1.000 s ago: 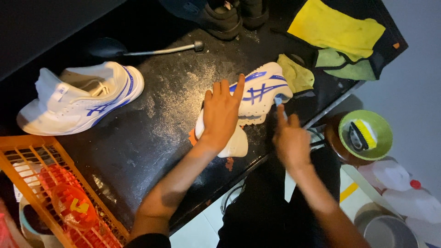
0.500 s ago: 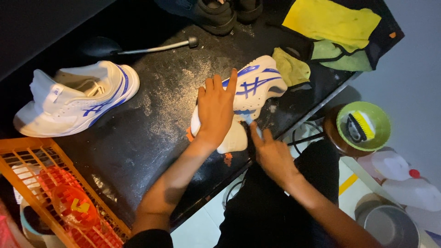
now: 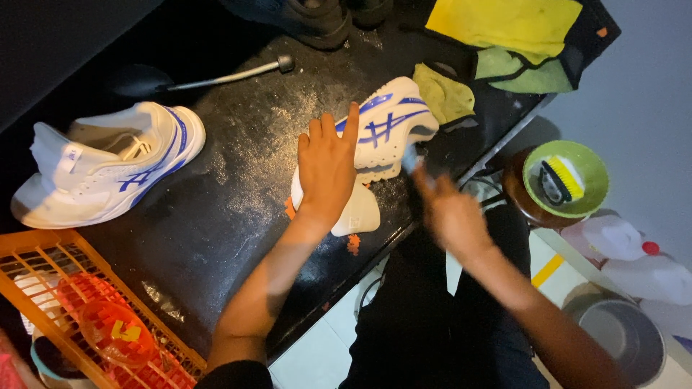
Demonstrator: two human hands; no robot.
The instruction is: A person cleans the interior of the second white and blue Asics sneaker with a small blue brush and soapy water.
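Dark and speckled with pale dust, the bench [image 3: 238,209] fills most of what we see, with a light tiled floor showing below its edge. Our left hand [image 3: 328,162] lies flat with its fingers spread on a white shoe with blue stripes [image 3: 389,126], pressing it down near the bench's near edge; the shoe lies on its side with its toe pointing away to the right, and a pale sole part [image 3: 358,212] shows beneath our wrist. Our right hand [image 3: 450,212] is blurred just beside the shoe's lower edge, and we cannot tell whether it is closed or what it grips, though something small and grey shows at its tip, touching or nearly touching the shoe. A second white and blue shoe [image 3: 108,173] sits well apart at the left of the bench. An orange crate [image 3: 43,263] stands at the lower left corner. A long metal tool [image 3: 231,75] lies toward the far side, and yellow and green cloths [image 3: 504,29] lie at the far right end. Off the bench to the right, a green bowl [image 3: 595,169] holds a brush with yellow bristles [image 3: 566,180], near white plastic bottles [image 3: 634,263].
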